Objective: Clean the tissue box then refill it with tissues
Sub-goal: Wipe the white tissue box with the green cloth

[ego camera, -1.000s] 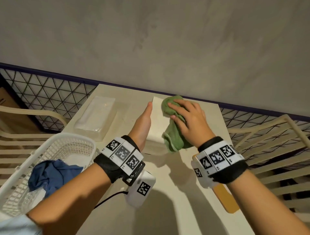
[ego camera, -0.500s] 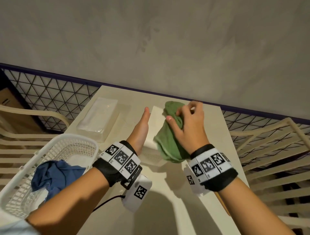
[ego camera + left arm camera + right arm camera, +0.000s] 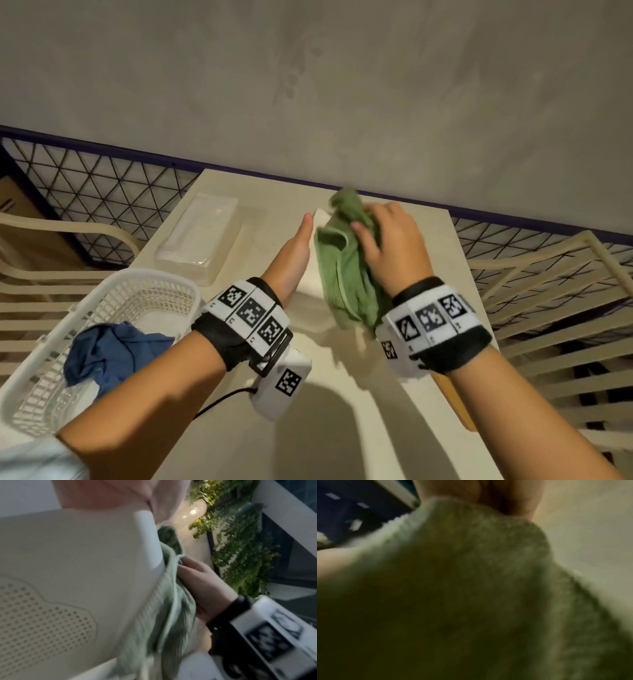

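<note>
Two hands work on the box, which stands on the bench. The left hand lies flat and open on its side. The right hand grips the cloth. A hard rub could tip the box over.

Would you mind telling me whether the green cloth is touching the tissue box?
Touching: the left wrist view shows the green cloth draped flush against the tissue box edge.
</note>
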A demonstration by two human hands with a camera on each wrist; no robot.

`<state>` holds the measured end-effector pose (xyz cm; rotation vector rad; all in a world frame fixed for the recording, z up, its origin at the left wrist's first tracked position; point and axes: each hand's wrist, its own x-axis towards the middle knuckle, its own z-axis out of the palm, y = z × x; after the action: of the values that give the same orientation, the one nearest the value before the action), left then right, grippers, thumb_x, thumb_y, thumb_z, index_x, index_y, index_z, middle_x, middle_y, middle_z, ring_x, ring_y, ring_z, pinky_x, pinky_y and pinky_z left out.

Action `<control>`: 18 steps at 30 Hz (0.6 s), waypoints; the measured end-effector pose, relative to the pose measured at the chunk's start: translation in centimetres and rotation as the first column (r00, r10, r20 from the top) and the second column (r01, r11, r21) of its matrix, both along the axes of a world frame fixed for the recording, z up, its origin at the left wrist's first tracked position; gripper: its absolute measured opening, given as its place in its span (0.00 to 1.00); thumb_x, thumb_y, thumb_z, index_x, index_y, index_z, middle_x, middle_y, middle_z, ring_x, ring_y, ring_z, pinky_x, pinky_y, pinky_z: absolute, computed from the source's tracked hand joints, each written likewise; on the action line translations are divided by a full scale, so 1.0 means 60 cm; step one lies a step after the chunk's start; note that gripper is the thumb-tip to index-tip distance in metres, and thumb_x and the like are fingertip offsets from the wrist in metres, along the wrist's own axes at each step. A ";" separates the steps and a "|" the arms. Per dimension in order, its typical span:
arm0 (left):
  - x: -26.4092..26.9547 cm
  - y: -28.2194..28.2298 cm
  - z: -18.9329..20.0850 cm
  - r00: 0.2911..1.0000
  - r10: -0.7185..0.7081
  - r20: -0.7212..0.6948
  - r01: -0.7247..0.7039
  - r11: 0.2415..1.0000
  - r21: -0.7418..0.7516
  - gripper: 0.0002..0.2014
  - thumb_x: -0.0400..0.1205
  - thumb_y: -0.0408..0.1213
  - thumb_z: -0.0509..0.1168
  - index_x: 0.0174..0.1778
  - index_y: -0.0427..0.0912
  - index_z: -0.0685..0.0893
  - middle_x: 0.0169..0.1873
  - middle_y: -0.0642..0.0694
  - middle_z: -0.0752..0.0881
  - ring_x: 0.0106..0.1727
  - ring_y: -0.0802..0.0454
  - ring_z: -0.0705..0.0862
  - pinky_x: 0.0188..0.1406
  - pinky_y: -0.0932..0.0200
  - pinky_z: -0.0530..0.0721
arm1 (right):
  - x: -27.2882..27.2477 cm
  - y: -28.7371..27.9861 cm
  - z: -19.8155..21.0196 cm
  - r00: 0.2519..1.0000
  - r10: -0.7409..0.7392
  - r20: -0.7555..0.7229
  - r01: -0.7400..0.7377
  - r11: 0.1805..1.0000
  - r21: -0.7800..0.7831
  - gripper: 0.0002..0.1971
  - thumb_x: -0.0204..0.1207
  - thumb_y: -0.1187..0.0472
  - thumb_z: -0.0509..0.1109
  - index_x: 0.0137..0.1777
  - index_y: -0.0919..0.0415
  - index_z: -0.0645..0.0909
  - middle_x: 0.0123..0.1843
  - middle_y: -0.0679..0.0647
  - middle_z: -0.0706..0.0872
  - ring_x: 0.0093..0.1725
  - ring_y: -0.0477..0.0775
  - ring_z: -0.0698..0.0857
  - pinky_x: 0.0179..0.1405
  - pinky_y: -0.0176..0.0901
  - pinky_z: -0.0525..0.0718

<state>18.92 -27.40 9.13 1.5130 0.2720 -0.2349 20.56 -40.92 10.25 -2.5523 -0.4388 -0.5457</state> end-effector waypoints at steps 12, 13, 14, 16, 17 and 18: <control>-0.003 0.010 -0.024 0.999 -0.023 -0.050 0.025 0.999 0.045 0.29 0.85 0.55 0.42 0.79 0.44 0.62 0.79 0.50 0.66 0.81 0.53 0.61 0.77 0.59 0.54 | 0.017 -0.041 0.083 0.932 -0.353 0.078 0.264 0.813 0.519 0.15 0.75 0.63 0.68 0.53 0.62 0.63 0.56 0.59 0.68 0.37 0.42 0.71 0.35 0.18 0.71; -0.002 0.008 -0.022 0.998 -0.025 -0.049 0.027 0.999 0.042 0.29 0.85 0.56 0.42 0.78 0.44 0.63 0.78 0.50 0.67 0.80 0.52 0.63 0.78 0.58 0.55 | 0.010 -0.032 0.073 0.957 -0.291 0.025 0.235 0.817 0.527 0.17 0.75 0.64 0.68 0.50 0.61 0.60 0.55 0.57 0.65 0.37 0.40 0.71 0.34 0.13 0.70; 0.000 0.007 -0.020 0.999 -0.020 -0.050 0.022 0.999 0.045 0.30 0.84 0.57 0.42 0.78 0.44 0.63 0.78 0.50 0.67 0.80 0.52 0.63 0.79 0.57 0.55 | 0.002 -0.025 0.059 0.977 -0.205 -0.065 0.207 0.816 0.540 0.19 0.75 0.64 0.69 0.49 0.60 0.57 0.55 0.57 0.65 0.39 0.39 0.72 0.37 0.12 0.71; 0.003 0.007 -0.015 0.999 -0.007 -0.042 0.009 0.998 0.055 0.31 0.84 0.58 0.42 0.78 0.45 0.64 0.78 0.49 0.68 0.79 0.51 0.65 0.80 0.54 0.57 | -0.011 -0.018 0.027 0.962 -0.044 -0.269 0.193 0.806 0.560 0.18 0.76 0.61 0.68 0.49 0.58 0.56 0.54 0.60 0.72 0.45 0.49 0.79 0.46 0.29 0.78; 0.004 0.009 -0.013 0.999 -0.007 -0.036 0.009 0.998 0.058 0.30 0.83 0.59 0.43 0.77 0.46 0.67 0.76 0.48 0.72 0.77 0.50 0.68 0.79 0.54 0.60 | -0.017 -0.018 0.013 0.945 -0.019 -0.327 0.197 0.829 0.523 0.16 0.77 0.59 0.66 0.48 0.58 0.58 0.50 0.60 0.75 0.45 0.56 0.80 0.44 0.42 0.78; 0.004 0.009 -0.011 0.999 -0.012 -0.029 0.014 0.998 0.058 0.30 0.83 0.59 0.43 0.76 0.46 0.69 0.74 0.48 0.74 0.75 0.50 0.71 0.79 0.53 0.62 | -0.022 -0.020 0.001 0.942 -0.042 -0.332 0.192 0.881 0.432 0.12 0.79 0.56 0.64 0.47 0.58 0.61 0.46 0.60 0.77 0.43 0.58 0.79 0.40 0.46 0.76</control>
<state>19.17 -26.86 8.50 1.5702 0.2946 -0.2612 19.25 -42.15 10.32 -2.1536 -0.0261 -0.2350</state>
